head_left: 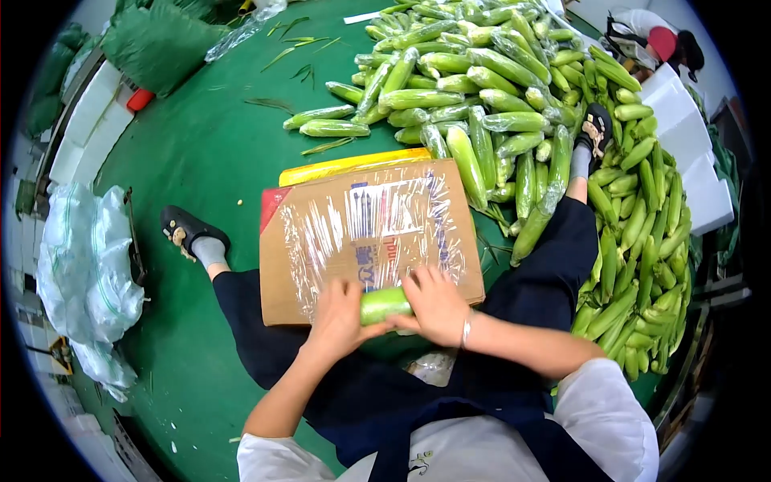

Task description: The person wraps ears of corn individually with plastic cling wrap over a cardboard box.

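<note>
An ear of corn (384, 305) in its green husk lies crosswise between my hands, over the near edge of a cardboard box (301, 265). My left hand (337, 315) is closed around its left end, and my right hand (438, 308) grips the right end. Both thumbs meet on the near side of the ear. Shiny clear film (401, 213) covers the box's printed top. Slight blur softens my fingers.
Film-wrapped corn (482, 80) is heaped beyond the box, reaching along my right leg. Unwrapped husked ears (642, 265) form a long pile at right. A bundle of clear plastic bags (88, 265) stands at left. Green sacks (161, 48) sit at the far left.
</note>
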Motion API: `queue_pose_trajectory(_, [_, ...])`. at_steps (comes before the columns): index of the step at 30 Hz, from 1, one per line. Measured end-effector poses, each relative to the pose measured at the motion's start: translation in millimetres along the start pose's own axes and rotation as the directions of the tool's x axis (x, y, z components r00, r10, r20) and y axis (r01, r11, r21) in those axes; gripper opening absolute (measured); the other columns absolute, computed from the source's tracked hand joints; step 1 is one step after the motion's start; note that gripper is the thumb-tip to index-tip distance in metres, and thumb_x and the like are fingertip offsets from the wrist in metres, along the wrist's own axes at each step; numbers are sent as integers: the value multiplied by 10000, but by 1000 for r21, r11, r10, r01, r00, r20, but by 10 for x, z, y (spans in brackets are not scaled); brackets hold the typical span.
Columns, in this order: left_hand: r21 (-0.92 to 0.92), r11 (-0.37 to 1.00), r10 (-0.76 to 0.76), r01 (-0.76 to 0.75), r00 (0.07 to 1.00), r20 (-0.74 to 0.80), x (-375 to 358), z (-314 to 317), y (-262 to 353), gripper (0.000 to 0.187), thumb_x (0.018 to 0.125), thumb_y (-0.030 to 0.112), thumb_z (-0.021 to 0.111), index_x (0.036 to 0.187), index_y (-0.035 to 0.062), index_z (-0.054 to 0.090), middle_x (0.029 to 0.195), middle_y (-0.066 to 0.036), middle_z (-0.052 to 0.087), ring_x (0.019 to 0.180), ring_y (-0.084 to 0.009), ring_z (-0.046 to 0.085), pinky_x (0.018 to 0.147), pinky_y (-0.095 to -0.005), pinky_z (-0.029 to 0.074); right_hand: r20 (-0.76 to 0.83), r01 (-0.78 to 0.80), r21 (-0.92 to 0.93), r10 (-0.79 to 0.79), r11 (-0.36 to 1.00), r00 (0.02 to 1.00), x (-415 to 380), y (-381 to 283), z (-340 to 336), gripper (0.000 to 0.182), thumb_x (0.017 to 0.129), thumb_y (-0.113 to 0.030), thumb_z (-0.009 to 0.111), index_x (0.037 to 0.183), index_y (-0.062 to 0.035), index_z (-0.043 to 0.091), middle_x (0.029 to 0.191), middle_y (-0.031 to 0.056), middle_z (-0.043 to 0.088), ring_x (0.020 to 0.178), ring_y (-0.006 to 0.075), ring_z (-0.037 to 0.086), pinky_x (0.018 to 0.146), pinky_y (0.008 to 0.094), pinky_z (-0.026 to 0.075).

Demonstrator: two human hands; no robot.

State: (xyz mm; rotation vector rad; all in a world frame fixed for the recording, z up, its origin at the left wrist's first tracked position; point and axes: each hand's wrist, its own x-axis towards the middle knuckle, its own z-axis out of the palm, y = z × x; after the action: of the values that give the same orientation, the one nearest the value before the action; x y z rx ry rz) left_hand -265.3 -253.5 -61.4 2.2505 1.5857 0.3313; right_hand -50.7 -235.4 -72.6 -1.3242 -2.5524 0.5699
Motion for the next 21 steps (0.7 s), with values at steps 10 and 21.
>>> queue_pose_trajectory(10, [142, 974, 198, -175, 965, -169, 834, 122, -668, 789, 624, 330, 844, 1250, 4, 491, 1111, -193, 571, 1018, -375, 543, 872, -437, 441, 440, 30, 441, -245, 897, 864, 1764, 505, -126, 507, 980, -425, 396, 1250, -40, 586, 1311, 206, 556, 1210, 340, 529, 1050, 404, 388])
queue_pose_trajectory(21, [-739, 557, -321, 377, 919, 227, 113, 569, 185, 547, 863, 370, 662, 1221, -33, 568, 1085, -159, 632, 963, -252, 617, 829, -367, 500, 468, 466, 183, -493, 866, 733, 1173, 408, 547, 400, 939, -354, 440, 1014, -52, 691, 1237, 151, 550, 1217, 331, 445, 1012, 460, 351])
